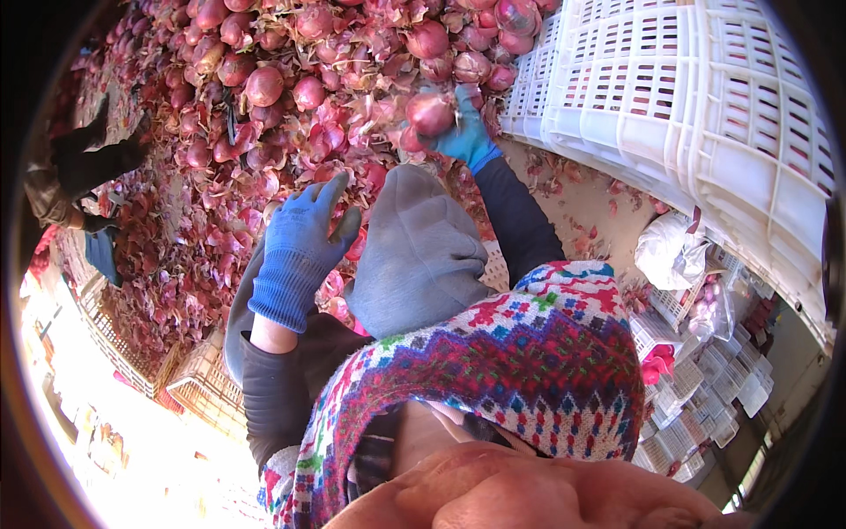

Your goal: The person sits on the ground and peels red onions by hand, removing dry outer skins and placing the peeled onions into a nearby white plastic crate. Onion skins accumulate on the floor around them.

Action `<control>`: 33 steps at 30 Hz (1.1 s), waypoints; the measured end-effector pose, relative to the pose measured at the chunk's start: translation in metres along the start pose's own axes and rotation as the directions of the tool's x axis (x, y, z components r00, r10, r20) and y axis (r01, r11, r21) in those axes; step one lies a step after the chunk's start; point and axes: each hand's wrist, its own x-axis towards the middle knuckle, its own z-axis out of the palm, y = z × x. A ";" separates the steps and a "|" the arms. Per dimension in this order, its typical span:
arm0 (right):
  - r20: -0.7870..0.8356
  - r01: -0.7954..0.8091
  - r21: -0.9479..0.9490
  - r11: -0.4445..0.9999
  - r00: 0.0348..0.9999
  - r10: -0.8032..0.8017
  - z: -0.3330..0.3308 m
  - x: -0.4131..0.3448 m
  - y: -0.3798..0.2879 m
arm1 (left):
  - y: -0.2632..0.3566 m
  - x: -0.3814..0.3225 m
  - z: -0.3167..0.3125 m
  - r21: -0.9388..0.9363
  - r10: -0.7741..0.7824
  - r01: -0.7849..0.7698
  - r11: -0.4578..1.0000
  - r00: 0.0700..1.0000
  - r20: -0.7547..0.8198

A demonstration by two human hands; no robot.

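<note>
A blue work glove covers my left hand (307,221), which is held over loose onion skins beside my knee, its fingers apart and nothing seen between them. My right hand (462,135), in a teal-blue glove, is closed round a red onion (430,114) at the edge of the heap; a second, smaller red onion (411,139) shows just below it, and whether I hold that one too I cannot tell. Many red onions (264,86) lie beyond both hands among papery skins (327,135).
Tall white slatted plastic crates (621,79) stand at the right. A white plastic bag (671,251) and more crates (681,377) are at lower right. Cream crates (208,387) stand at lower left. Another person's dark-gloved hand (99,223) is at far left.
</note>
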 end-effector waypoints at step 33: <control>-0.077 -0.334 -0.876 -0.348 0.808 -0.584 -0.063 0.131 0.055 | -0.015 -0.047 -0.024 -0.819 -0.305 -0.309 0.483 0.817 -0.489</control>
